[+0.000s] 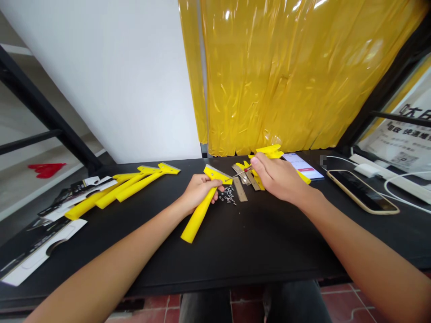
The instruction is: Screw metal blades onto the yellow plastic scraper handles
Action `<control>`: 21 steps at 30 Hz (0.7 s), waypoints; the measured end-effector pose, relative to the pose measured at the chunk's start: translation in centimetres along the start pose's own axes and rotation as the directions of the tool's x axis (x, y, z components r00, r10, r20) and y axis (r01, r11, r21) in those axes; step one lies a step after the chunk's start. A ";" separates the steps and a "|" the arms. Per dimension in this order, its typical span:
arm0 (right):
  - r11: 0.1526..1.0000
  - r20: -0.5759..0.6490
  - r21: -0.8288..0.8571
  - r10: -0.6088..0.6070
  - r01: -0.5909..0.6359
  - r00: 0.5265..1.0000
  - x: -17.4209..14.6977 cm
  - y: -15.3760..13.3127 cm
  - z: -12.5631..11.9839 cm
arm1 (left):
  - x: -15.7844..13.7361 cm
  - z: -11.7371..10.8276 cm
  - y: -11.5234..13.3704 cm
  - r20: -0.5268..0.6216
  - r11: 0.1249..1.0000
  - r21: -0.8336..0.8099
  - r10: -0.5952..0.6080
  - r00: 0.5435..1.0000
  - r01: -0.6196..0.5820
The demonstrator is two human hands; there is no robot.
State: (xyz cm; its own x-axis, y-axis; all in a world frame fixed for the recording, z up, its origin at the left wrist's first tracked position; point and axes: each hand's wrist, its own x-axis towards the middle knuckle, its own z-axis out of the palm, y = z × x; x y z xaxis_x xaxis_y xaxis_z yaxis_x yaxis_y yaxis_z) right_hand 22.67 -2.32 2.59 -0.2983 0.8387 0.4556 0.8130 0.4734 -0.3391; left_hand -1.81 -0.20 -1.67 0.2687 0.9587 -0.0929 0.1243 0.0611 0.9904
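Note:
My left hand (201, 192) is closed around the neck of a yellow scraper (199, 216), whose broad head points away from me and whose handle slants toward me. In my right hand (273, 174) is a screwdriver (247, 169), gripped by its handle. Its thin shaft reaches left to the right end of the scraper's head; whether the tip sits in a screw is too small to tell. Small loose screws and nuts (229, 196) lie on the black table (256, 242) just right of my left hand. Flat brownish blade strips (240, 190) lie beside them.
Several yellow scrapers (134, 188) lie at the left, near black-and-white cardboard packaging (55, 240). More yellow parts (269, 150) are piled behind my right hand. Two phones, one lit (305, 165) and one dark (362, 190), lie right, near white cables and a power strip (393, 177).

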 end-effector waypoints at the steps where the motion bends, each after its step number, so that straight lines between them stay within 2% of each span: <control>1: 0.999 -0.007 0.036 -0.008 0.008 1.000 0.0 -0.1 0.0 | 0.0 0.0 0.0 0.004 1.000 -0.002 0.002 1.000 -0.002; 3: 0.986 -0.025 0.163 -0.033 0.036 0.999 0.0 -0.3 0.0 | 0.0 0.0 0.0 0.014 1.000 -0.008 0.005 1.000 -0.005; 6: 0.916 -0.073 0.397 -0.039 0.064 0.997 0.1 -0.7 0.3 | 0.0 0.0 0.1 0.011 1.000 -0.017 0.010 1.000 -0.010; 10: 0.788 -0.192 0.612 0.066 0.067 0.979 0.4 -0.6 1.1 | -0.1 0.0 0.2 0.012 1.000 -0.013 0.003 1.000 -0.003; 15: 0.678 -0.199 0.735 0.206 0.007 0.958 0.7 0.1 1.6 | -0.2 0.1 0.3 0.013 1.000 -0.019 -0.002 1.000 0.003; 21: 0.614 -0.153 0.789 0.220 -0.015 0.963 0.7 0.1 1.1 | -0.2 0.2 0.4 0.008 1.000 -0.015 -0.005 1.000 0.005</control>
State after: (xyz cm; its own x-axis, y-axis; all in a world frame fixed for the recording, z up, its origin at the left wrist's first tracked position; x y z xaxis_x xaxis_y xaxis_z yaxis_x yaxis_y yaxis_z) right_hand 21.98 -1.37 1.94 -0.0318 0.8712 0.4898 0.1087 0.4902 -0.8648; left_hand -1.66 -0.46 -1.30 0.2756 0.9562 -0.0984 0.1110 0.0700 0.9914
